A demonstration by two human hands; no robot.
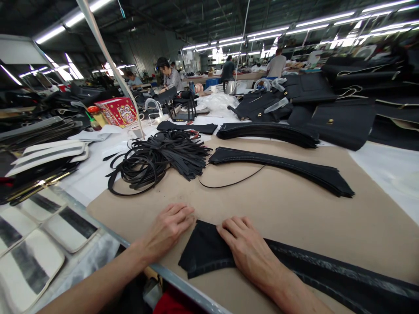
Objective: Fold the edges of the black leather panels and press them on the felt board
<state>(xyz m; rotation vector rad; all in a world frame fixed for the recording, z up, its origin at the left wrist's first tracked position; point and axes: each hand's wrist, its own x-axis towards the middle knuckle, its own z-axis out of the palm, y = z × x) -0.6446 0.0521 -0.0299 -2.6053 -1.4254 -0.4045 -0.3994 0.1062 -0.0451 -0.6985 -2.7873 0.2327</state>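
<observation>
A long black panel [209, 250] of leather-like material lies on brown paper in front of me. Its flared end points left and whitish marks run along its length. My right hand [247, 248] rests over that panel just behind the flared end, fingers bent and pressing on it. To the left of the tip, my left hand [172, 224] is on the paper with its fingers curled together. Whatever may be between those fingers is hidden. Farther back are a stack of similar black panels [281, 168] and a heap of black strips [157, 157], with one thin cord [232, 185] trailing from it.
Another black stack [266, 134] lies behind. Black bag parts [340, 120] pile up at the right rear. White panels with dark bands [29, 257] sit at lower left, past the metal table edge [176, 283]. A red box [118, 111] and a white pole [111, 65] stand left; people work beyond.
</observation>
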